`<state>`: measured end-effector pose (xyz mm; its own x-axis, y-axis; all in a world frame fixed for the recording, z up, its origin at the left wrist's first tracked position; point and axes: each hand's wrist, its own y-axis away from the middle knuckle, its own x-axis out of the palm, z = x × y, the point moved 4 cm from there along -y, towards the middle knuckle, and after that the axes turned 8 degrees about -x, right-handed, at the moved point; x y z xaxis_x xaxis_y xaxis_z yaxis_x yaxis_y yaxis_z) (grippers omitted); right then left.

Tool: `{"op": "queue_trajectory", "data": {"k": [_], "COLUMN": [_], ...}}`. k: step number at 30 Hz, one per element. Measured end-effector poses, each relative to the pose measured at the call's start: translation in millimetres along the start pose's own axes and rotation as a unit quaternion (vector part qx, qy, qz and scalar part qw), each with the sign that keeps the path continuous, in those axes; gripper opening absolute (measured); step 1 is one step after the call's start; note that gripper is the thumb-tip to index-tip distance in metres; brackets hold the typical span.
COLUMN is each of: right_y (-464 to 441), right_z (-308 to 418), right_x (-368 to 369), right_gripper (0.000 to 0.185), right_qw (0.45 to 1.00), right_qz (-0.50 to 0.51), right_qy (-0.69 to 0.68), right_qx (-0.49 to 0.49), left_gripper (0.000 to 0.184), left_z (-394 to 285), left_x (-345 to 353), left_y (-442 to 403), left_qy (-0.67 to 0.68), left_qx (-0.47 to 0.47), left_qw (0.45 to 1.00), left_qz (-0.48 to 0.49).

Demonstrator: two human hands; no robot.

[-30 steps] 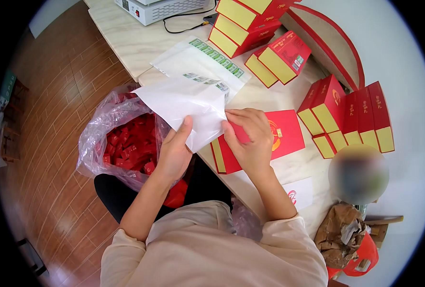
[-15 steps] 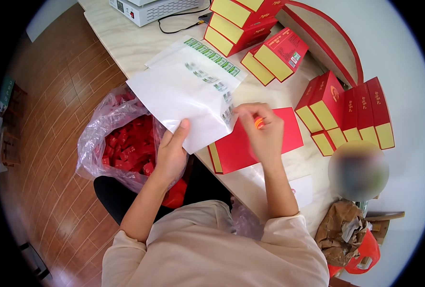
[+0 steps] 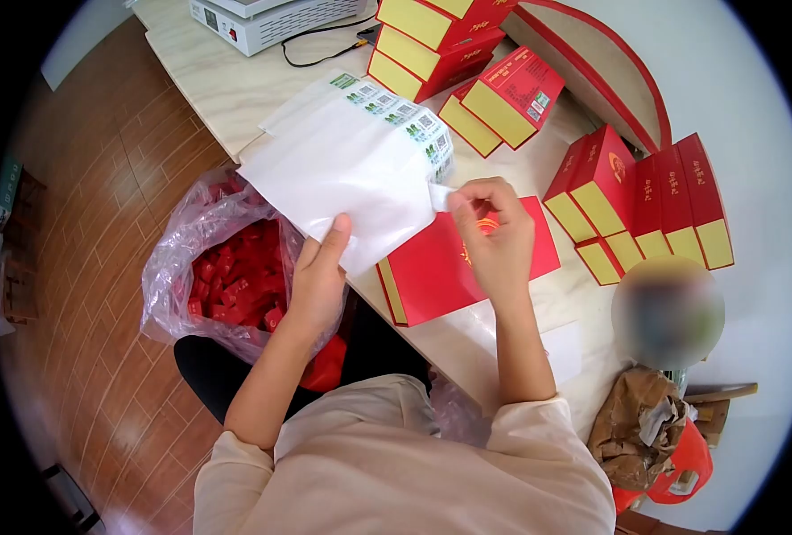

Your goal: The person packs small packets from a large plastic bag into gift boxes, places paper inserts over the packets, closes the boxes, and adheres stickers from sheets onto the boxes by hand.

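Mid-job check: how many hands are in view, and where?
2: the left hand holds the near edge of the white sheet, thumb on top; the right hand, over the red box, pinches a small white piece at the sheet's right edge. No other hands show.

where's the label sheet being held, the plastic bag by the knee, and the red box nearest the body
Label sheet [image 3: 347, 192]: head view, on its blank white middle.
Plastic bag [image 3: 166, 290]: head view, on its clear outer side.
Red box [image 3: 432, 281]: head view, on its red upper face.
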<state>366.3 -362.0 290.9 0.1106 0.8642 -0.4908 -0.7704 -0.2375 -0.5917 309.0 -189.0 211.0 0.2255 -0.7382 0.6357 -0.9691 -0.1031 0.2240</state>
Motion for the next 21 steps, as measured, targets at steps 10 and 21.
{"op": "queue_trajectory", "data": {"k": [10,21], "right_y": [-4,5], "right_z": [-17,5], "right_x": [-25,19], "right_gripper": [0.011,0.014], "right_qw": [0.991,0.998], "right_qz": [-0.074,0.041], "right_qy": [-0.068,0.010], "right_qx": [0.093,-0.044], "left_gripper": [0.045,0.024], "left_z": [-1,-1], "left_x": [-37,-3], "left_y": [-83,-2], "left_qy": [-0.083,-0.257], "left_qx": [-0.069,0.163], "left_qw": [0.993,0.952], "left_qz": [-0.046,-0.024]}}
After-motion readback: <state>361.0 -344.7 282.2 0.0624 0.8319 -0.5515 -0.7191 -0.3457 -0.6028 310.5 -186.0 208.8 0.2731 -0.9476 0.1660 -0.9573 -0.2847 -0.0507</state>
